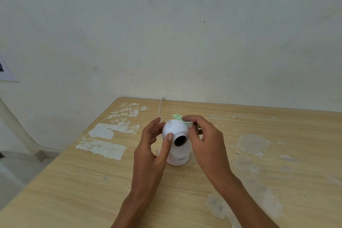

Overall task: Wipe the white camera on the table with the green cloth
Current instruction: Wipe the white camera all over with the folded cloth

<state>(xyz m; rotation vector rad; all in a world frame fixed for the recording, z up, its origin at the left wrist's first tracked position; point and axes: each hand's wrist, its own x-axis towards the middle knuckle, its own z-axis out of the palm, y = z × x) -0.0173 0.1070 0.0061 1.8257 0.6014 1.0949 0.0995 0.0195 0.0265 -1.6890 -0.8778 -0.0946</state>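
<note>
The white camera (175,131) stands upright on the wooden table (92,181), its round head on a cylindrical base and its dark lens facing me. My left hand (153,148) holds the head from the left, thumb pressed just beside the lens. My right hand (203,139) is closed on the pale green cloth (178,117) and presses it against the upper right side of the head. Only a small fold of cloth shows above my fingers; the rest is hidden in the hand.
A thin white cable (160,107) runs from behind the camera to the table's far edge at the wall (166,42). White paint patches (103,146) mark the table's left part, worn patches (253,143) its right. The table's left edge drops to the floor (16,168).
</note>
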